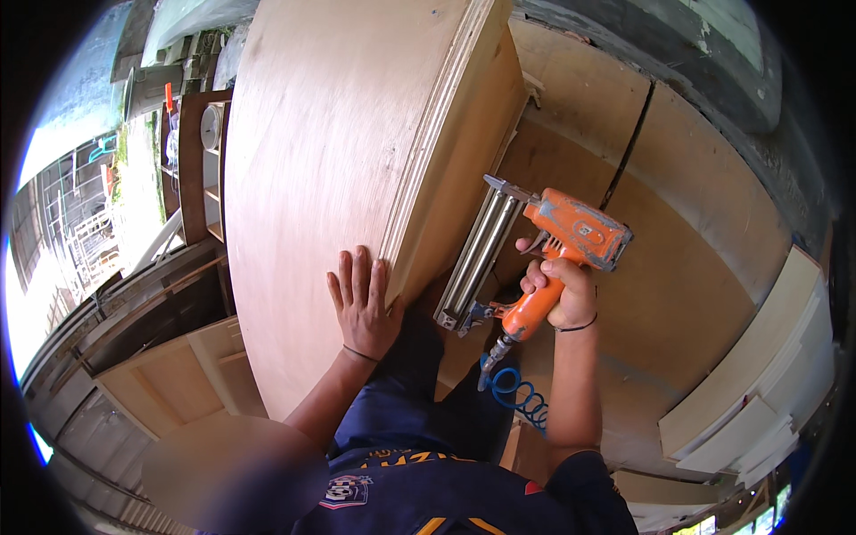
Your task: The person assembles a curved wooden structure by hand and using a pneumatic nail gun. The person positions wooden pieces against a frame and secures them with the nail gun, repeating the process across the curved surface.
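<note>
Plywood panel (330, 178) as landmark, its long laminated edge running from upper right down toward the person. The left hand (361, 303) lies flat on the panel's broad face at that edge, fingers (357, 272) spread narrow and pointing up the panel, holding nothing. Just right of the edge, the right hand (562, 290) is wrapped around the handle of an orange nail gun (544, 254), whose metal magazine (477, 259) runs parallel to the edge; a blue coiled hose (517, 397) hangs below.
</note>
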The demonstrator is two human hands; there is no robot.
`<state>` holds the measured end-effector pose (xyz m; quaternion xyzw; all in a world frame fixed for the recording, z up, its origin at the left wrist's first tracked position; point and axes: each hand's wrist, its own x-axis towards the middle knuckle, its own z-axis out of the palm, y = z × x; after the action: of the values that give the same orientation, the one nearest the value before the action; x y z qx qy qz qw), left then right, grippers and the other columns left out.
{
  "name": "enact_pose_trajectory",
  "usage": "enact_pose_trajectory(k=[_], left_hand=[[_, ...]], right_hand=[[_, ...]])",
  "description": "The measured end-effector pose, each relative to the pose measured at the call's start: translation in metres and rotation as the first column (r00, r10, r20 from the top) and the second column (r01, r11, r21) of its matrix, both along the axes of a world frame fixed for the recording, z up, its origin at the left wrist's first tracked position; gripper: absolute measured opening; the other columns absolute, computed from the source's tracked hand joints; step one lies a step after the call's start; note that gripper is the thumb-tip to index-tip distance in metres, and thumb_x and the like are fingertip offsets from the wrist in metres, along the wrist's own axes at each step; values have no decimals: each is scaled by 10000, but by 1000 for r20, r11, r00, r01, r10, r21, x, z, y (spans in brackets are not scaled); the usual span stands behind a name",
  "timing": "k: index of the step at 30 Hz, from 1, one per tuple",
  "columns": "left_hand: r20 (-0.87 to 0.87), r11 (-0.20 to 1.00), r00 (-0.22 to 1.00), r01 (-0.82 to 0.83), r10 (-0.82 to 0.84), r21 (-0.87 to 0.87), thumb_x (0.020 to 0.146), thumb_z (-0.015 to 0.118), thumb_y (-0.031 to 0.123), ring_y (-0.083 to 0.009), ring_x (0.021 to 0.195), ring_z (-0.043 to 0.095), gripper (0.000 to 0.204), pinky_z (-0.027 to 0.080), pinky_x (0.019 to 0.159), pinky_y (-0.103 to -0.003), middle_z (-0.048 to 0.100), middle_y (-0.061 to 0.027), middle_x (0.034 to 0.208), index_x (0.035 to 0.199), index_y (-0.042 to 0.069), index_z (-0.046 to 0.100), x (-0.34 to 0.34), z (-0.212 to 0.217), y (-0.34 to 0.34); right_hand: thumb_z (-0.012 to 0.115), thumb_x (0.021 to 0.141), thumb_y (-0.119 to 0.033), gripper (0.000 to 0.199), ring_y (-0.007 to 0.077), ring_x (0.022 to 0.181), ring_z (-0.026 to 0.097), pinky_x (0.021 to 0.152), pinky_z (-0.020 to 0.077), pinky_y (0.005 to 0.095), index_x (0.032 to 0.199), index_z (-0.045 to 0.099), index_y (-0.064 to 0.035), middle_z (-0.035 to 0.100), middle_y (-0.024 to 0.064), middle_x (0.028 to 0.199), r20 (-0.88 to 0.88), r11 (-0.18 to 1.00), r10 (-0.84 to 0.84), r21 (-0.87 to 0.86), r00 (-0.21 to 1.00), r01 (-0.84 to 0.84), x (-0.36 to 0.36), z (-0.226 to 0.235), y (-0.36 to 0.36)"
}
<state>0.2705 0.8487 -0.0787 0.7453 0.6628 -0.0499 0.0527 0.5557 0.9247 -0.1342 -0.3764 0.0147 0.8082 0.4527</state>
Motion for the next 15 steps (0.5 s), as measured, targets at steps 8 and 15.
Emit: enact_pose_trajectory(k=[8,15], left_hand=[[35,998,997,-65,64,6,725,759,206,-496,1430,150,946,112,1105,-661,148,-304,1548,1501,110,227,-13,1,-34],[582,839,668,-121,464,-530,733,781,102,-335,1078,569,420,479,892,-391,551,-211,1184,1067,-9,552,44,72,-68]], right_hand=[[573,749,-54,537,100,604,514,596,492,309,1276,482,-1,608,193,1088,-96,998,65,15,993,-64,-12,1,-10],[578,749,-44,530,108,610,521,600,498,313,1268,480,2,611,198,1088,-70,996,87,44,994,-84,-10,3,-8]])
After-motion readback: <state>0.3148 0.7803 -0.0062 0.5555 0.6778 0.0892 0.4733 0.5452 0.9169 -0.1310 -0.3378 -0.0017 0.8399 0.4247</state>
